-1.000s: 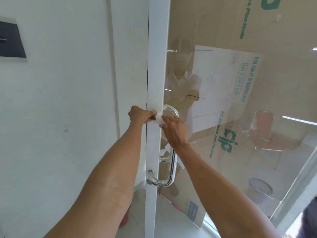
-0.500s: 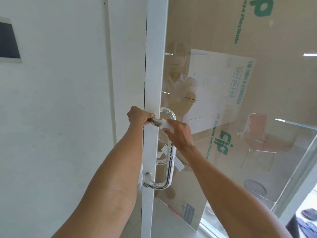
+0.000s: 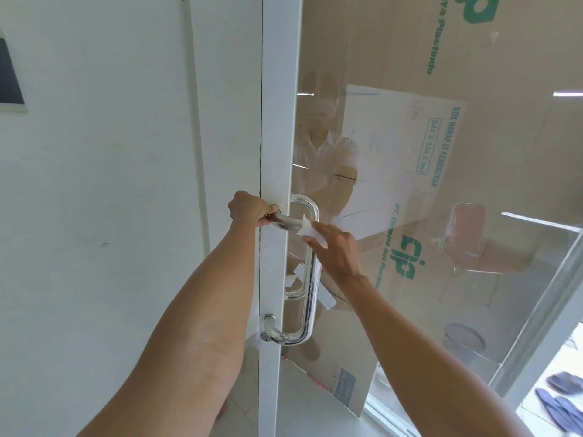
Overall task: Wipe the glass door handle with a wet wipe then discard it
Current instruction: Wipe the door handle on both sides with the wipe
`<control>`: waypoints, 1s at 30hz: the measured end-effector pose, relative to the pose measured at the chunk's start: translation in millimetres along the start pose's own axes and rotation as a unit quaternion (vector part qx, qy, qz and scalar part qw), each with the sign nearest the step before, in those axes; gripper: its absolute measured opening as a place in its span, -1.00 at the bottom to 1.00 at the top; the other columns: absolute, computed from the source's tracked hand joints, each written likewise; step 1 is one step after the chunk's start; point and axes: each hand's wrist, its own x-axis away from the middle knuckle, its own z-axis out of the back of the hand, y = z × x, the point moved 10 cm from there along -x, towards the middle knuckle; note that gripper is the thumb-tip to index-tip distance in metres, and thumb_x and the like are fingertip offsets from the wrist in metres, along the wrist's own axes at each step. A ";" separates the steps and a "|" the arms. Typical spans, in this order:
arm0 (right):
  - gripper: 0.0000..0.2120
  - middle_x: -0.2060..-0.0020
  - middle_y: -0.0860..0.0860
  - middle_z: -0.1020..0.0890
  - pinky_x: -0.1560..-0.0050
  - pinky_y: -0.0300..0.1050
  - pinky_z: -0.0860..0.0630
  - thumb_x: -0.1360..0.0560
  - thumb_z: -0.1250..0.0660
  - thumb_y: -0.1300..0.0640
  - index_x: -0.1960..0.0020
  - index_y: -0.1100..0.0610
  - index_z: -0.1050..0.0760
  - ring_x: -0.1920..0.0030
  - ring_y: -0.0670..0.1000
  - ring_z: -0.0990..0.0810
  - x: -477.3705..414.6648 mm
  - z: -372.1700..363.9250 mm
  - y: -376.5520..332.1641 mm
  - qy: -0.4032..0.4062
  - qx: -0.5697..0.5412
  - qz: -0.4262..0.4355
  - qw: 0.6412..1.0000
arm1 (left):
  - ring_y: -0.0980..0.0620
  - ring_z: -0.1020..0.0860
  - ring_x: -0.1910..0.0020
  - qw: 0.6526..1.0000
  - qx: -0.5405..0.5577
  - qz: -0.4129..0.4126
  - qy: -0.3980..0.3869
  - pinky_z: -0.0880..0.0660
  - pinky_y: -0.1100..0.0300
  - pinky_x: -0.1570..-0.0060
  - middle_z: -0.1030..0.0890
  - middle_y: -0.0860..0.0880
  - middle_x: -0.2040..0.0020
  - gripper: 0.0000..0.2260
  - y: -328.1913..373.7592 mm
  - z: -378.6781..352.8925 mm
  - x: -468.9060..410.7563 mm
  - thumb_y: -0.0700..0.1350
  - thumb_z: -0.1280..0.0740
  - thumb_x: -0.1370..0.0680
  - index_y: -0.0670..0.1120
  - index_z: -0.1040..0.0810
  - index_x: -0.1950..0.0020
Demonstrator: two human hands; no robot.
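A chrome D-shaped door handle (image 3: 310, 298) is fixed to the white frame (image 3: 277, 121) of a glass door (image 3: 441, 184). My left hand (image 3: 250, 209) grips the handle's upper arm close to the frame. My right hand (image 3: 334, 247) presses a white wet wipe (image 3: 307, 230) around the top bend of the handle, just right of my left hand. The wipe is partly hidden under my fingers. The handle's lower bend and mount are bare.
A white wall (image 3: 110, 184) lies to the left of the door. Behind the glass stand large cardboard sheets (image 3: 394, 152) with green print. The glass reflects a person, a chair and a round bin. Dark sandals (image 3: 564, 395) lie on the floor at the lower right.
My right hand has slid the wipe from the handle's upper mount outward to the top bend. The upper arm of the handle now shows between my two hands. My left hand stays put.
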 end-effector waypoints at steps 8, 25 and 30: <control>-0.68 0.00 0.07 -0.67 0.16 0.04 -0.59 -0.45 -0.44 0.16 -0.18 0.17 -0.55 -0.01 0.17 -0.59 -31.8 -29.9 -39.8 -0.089 0.067 0.056 0.992 | -0.11 -0.65 0.00 0.990 -0.103 -0.067 0.065 -0.53 0.23 0.12 -0.66 -0.13 0.00 -0.57 12.2 5.3 4.8 0.00 -0.56 -0.36 -0.24 -0.58 -0.07; -0.75 0.42 -0.05 -0.44 0.29 -0.18 -0.26 -0.43 -0.46 0.03 0.25 0.10 -0.42 0.35 0.02 -0.38 91.9 -50.6 48.2 -0.043 -0.087 -0.352 0.931 | -0.16 -0.59 -0.06 0.907 -0.318 -0.277 0.001 -0.55 0.03 -0.12 -0.61 -0.23 -0.07 -0.79 52.2 -26.0 20.1 -0.23 -0.35 -0.51 -0.27 -0.61 -0.12; -0.79 0.39 0.01 -0.58 0.28 -0.17 -0.36 -0.42 -0.45 -0.02 0.11 0.12 -0.56 0.36 -0.03 -0.39 34.8 -29.2 44.6 0.008 -0.099 -0.301 0.948 | -0.15 -0.58 -0.07 0.902 -0.319 -0.289 -0.008 -0.55 0.06 -0.10 -0.62 -0.21 -0.06 -0.83 51.1 -29.3 22.5 -0.24 -0.34 -0.51 -0.25 -0.63 -0.05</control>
